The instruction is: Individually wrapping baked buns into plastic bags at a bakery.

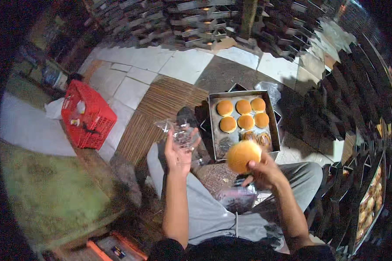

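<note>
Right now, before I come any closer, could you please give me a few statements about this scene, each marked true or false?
1. The right hand holds a round golden bun. True.
2. The left hand holds a bun as well. False: clear plastic is at its fingers.
3. Six plain buns lie in two rows of three in the metal tray. True.
4. The red basket stands to the right of the tray in this view. False: it stands to the left of it.
5. The person's trousers are grey. True.
</note>
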`<move>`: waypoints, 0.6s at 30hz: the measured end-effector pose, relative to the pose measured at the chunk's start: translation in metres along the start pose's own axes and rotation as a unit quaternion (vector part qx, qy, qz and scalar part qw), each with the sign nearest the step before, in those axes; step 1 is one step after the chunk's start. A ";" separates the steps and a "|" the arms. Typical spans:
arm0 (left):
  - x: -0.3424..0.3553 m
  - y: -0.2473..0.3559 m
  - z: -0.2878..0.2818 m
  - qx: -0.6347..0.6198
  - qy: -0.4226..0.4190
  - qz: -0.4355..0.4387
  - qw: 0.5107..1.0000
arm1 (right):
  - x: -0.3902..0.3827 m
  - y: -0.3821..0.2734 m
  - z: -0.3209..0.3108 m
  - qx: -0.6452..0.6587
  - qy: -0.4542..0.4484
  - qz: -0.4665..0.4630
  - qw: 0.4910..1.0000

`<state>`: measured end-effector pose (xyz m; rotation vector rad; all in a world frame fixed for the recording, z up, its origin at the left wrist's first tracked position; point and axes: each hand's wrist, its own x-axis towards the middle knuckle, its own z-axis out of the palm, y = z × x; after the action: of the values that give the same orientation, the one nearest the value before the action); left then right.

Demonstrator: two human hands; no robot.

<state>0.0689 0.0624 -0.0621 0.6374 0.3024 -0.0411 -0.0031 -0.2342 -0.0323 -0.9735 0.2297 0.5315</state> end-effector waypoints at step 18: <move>-0.102 -0.031 0.020 -0.052 -0.070 0.000 0.996 | -0.029 0.047 0.143 -0.554 -0.032 -0.334 0.762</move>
<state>-0.0269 0.0197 -0.0353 0.5280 0.1679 -0.0695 -0.0596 -0.1039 0.0245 -2.0706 -0.5820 -0.0374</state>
